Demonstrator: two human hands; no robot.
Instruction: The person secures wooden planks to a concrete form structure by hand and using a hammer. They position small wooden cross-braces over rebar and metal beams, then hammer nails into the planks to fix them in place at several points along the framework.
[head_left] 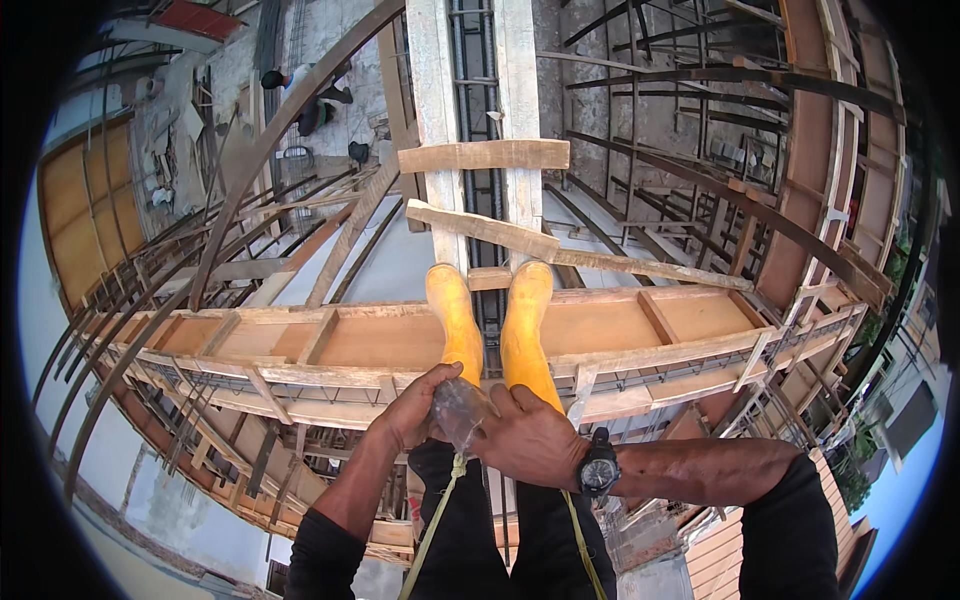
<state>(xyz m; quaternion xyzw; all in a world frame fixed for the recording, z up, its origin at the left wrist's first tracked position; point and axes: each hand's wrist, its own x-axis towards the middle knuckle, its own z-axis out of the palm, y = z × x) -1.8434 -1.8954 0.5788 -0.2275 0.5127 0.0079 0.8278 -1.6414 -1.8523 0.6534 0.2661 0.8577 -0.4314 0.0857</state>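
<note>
In front of my waist, between my two hands, is a small crumpled translucent plastic bag [460, 412]; its contents are too unclear to name. My left hand [408, 412] is closed around its left side, thumb on top. Fingers of my right hand [532, 440] are curled and pressed against the right side of the bag; a black watch [599, 466] is on that wrist. A yellow-green cord [440, 515] hangs below the bag, knotted near it, and another strand runs down by my right leg. Yellow rubber boots [460, 320] are on my feet.
I stand high on timber formwork [390, 338] with steel bars [478, 120] running ahead between two planks [520, 110]. Two short boards [485, 154] cross them. Poles and props [720, 90] surround a deep drop on both sides. Far below left, a person [310, 95] is bent over.
</note>
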